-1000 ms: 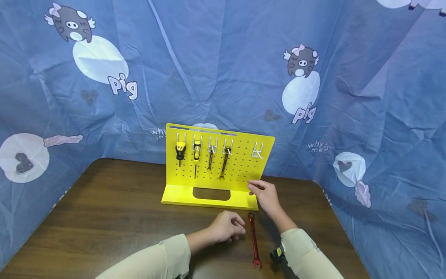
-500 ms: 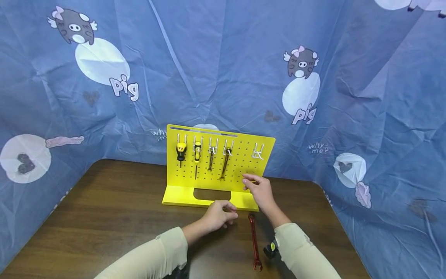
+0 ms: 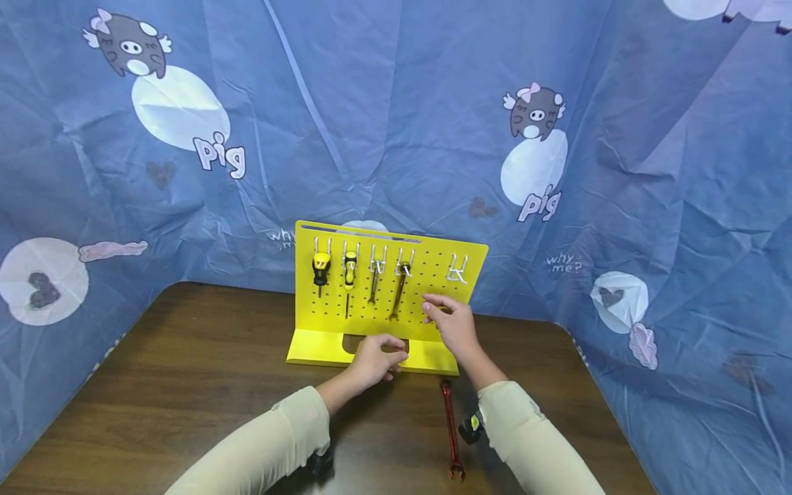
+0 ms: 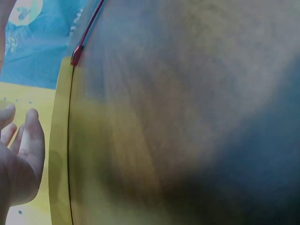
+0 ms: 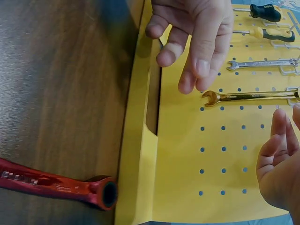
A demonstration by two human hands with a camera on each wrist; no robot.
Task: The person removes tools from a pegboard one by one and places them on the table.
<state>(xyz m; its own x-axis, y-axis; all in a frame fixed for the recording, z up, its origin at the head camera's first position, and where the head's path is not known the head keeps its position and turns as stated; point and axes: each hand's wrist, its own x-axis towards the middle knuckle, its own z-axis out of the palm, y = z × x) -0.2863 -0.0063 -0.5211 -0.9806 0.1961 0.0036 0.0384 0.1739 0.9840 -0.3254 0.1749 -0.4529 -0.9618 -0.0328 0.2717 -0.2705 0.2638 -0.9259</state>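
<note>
A yellow pegboard stand (image 3: 427,302) stands on the table with tools on its hooks. My left hand (image 3: 373,359) hovers before the board's base, fingers loosely bent and nothing in them. To its right and higher, my right hand (image 3: 456,328) is in front of the lower right part of the board, also holding nothing. Nearest to both is a gold combination wrench (image 5: 253,96), hanging from a hook. Beside it hangs a smaller silver wrench (image 5: 262,63). A red combination wrench (image 3: 452,430) lies on the table, its ring end close to the base.
Two yellow-and-black screwdrivers, a stubby one (image 3: 320,268) and a longer one (image 3: 349,271), hang at the board's left. White hooks (image 3: 457,269) at the right carry no tool. Blue printed cloth (image 3: 396,137) surrounds the brown wooden table (image 3: 204,371).
Both hands have moved up and slightly left, toward the pegboard and the gold wrench. The red wrench and the hanging tools stay in place.
</note>
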